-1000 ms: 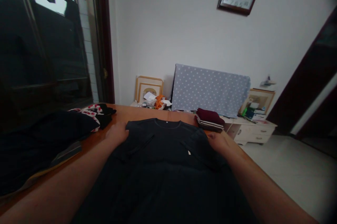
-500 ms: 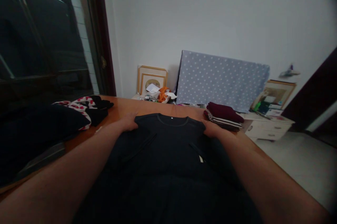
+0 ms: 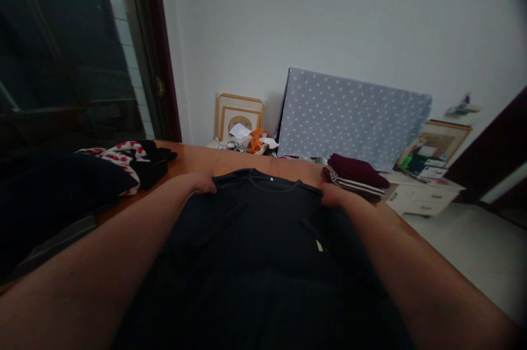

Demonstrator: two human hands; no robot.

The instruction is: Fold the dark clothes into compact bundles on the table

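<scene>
The left hand [image 3: 205, 181] pinches one shoulder of a dark T-shirt [image 3: 265, 224], and the right hand [image 3: 331, 195] pinches the other, with the neckline between them. The shirt is spread between the two forearms, its lower part reaching back toward the person; sleeves are folded in over its front, and a small pale tag [image 3: 319, 246] shows nearer the right hand. Beneath the hands is an orange-brown table [image 3: 193, 157]. Just beyond the right hand sits a folded stack of clothes [image 3: 357, 173], maroon on top. Left of the left hand lies a loose heap of clothes [image 3: 66, 191], dark with a red-and-white patterned piece. Farther out, past both hands, are a blue-grey dotted cloth [image 3: 349, 117], a framed picture [image 3: 240, 102] and, beyond the right hand, a white cabinet [image 3: 411, 203].
</scene>
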